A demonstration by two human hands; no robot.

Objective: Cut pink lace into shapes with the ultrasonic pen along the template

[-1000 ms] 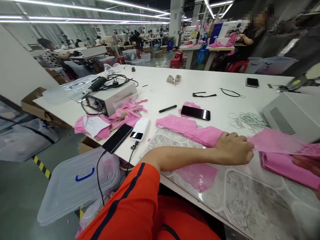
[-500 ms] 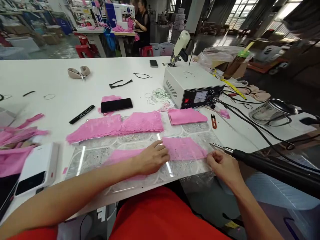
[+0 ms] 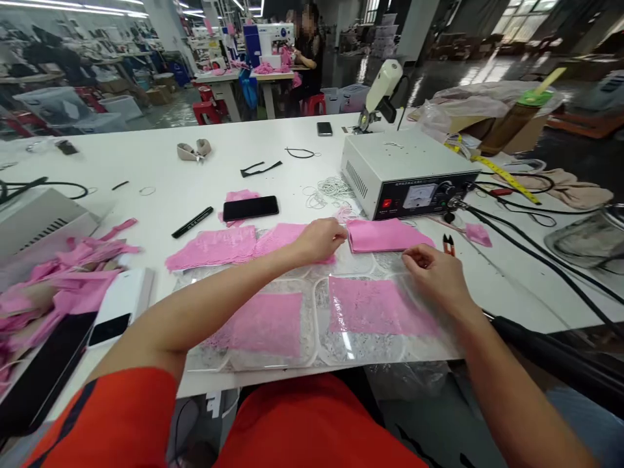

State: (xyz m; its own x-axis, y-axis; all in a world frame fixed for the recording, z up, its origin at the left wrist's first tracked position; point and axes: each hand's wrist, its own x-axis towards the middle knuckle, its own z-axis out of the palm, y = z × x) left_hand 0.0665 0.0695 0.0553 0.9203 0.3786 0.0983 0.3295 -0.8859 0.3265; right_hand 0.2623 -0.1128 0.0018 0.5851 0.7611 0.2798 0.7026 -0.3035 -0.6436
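My left hand (image 3: 319, 242) reaches over the pink fabric pieces, its fingers curled together at the left edge of a folded pink fabric stack (image 3: 385, 235). Thumb and fingers of my right hand (image 3: 433, 273) are pinched by that stack's lower right edge; what either hand grips, if anything, is hidden. Nearer me, a pink lace piece (image 3: 363, 305) and another pink piece (image 3: 266, 322) lie flat on a clear patterned mat (image 3: 324, 338). More pink lace (image 3: 214, 247) lies along the mat's far side, partly under my left forearm. A black-handled tool (image 3: 536, 344) passes behind my right wrist.
Behind the stack stands a grey control box (image 3: 409, 169) with cables running right. Orange-handled snips (image 3: 448, 245) lie beside my right hand. A phone (image 3: 251, 208) and a black marker (image 3: 192, 221) lie beyond the mat. Pink scraps (image 3: 63, 279) pile up at left.
Both hands have moved away from the near pink lace piece, up to the folded stack. That lace piece now lies flat, untouched by my left hand. The view has turned left.
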